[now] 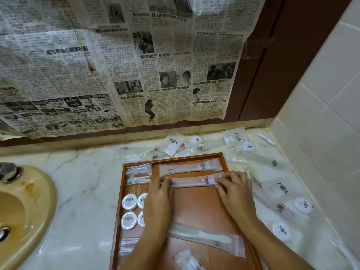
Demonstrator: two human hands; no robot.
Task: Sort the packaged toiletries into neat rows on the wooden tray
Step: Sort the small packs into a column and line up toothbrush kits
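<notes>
We look down on a wooden tray [176, 203] on a marble counter [85, 184]. Our left hand [158, 193] and right hand [234, 189] lie palms down over the tray's middle, fingers curled onto the two ends of a long clear toothbrush packet [191, 182], pinning it flat across the tray. A second toothbrush packet [190, 167] lies parallel just beyond it, near the tray's far rim. Along the tray's left side sit floss picks [138, 174] and, nearer us, round white soaps [129, 201] in two rows. A packaged comb [202, 237] lies slanted in the tray's near part. Beyond the tray's far and right rims, unsorted packets [272, 188] are scattered. Well left of the tray is a yellowish sink [29, 215].
</notes>
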